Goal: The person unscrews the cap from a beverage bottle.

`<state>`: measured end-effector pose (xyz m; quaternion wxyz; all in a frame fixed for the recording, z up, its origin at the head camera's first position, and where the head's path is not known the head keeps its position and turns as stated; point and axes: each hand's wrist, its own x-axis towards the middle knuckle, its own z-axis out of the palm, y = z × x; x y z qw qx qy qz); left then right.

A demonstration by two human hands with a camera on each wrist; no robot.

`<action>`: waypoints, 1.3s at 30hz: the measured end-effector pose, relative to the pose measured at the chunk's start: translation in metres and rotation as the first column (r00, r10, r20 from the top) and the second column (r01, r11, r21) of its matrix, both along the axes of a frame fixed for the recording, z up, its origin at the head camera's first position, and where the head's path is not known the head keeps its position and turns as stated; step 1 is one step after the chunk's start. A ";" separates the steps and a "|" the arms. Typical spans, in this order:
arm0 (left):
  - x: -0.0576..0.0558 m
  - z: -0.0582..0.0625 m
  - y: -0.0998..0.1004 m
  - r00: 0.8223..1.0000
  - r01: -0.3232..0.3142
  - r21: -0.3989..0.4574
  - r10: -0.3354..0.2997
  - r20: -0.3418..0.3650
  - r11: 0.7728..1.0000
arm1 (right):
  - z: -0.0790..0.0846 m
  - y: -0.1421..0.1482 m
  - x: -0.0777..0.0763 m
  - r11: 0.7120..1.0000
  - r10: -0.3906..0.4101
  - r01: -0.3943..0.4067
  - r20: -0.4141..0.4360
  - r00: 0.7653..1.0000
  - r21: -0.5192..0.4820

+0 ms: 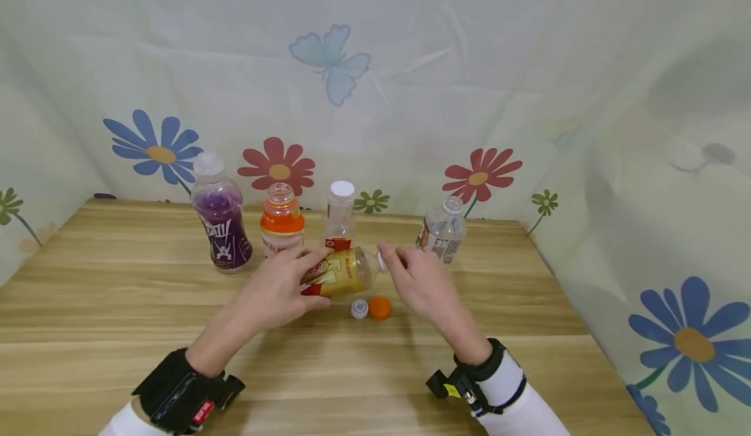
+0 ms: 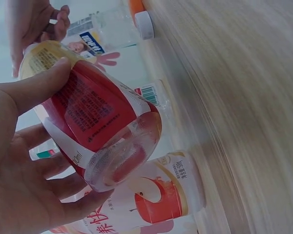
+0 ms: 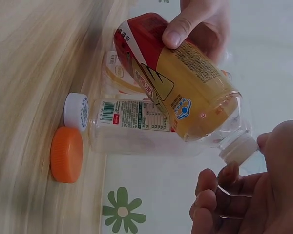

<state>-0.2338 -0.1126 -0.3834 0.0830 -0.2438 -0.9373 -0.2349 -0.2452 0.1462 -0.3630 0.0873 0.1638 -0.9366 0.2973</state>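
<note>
My left hand point(image 1: 284, 286) grips a plastic bottle point(image 1: 346, 273) with a gold and red label, tilted on its side above the table. In the left wrist view the base of this bottle point(image 2: 122, 156) faces the camera. At its neck, the thumb and a finger of my right hand point(image 1: 425, 283) pinch the white cap point(image 3: 239, 148), which sits on the mouth. Below the bottle, a loose white cap point(image 1: 360, 308) and an orange cap point(image 1: 379, 307) lie side by side on the table.
Along the back stand a purple bottle point(image 1: 223, 221) with a cap, an uncapped orange-and-white bottle point(image 1: 282, 222), a clear bottle with a white lid point(image 1: 341, 203), and, at right, an uncapped clear bottle point(image 1: 448, 231). A flowered cloth point(image 1: 375, 136) hangs behind the wooden table point(image 1: 117, 305).
</note>
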 end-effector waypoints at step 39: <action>0.001 0.000 -0.001 1.000 0.020 0.016 -0.020 -0.004 1.000 | 0.002 -0.004 0.003 0.988 0.141 -0.134 -0.097 0.985 0.070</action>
